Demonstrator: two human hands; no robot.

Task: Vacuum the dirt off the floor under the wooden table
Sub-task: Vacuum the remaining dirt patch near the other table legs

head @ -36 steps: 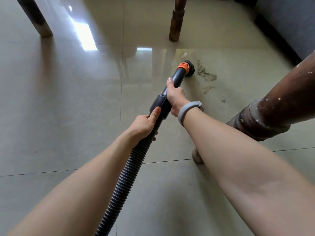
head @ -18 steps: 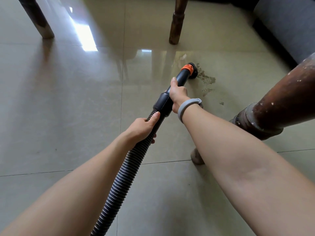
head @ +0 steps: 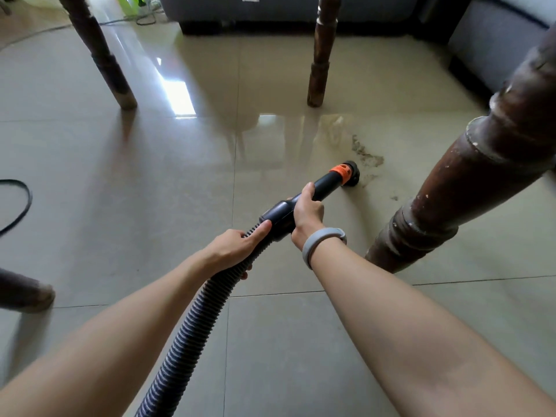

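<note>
A patch of brown dirt (head: 367, 158) lies on the shiny beige tile floor, between two dark wooden table legs. The black vacuum nozzle (head: 349, 173) with an orange collar rests on the floor at the dirt's near left edge. My right hand (head: 306, 212), with a grey wristband, grips the black rigid tube just behind the nozzle. My left hand (head: 237, 248) holds the ribbed grey hose (head: 192, 329) right behind the tube's cuff. The hose runs down to the bottom of the view.
A thick table leg (head: 469, 176) stands close on the right, another leg (head: 322, 52) at the back, one (head: 102, 55) at back left, one foot (head: 27, 293) at the left edge. A black cord (head: 21, 203) loops on the left. Grey sofa (head: 499, 46) behind.
The view has tilted up, showing more floor and legs. The nozzle has slid nearer along the dirt's left edge, from its far end toward its near end. Both hands keep their grip.
</note>
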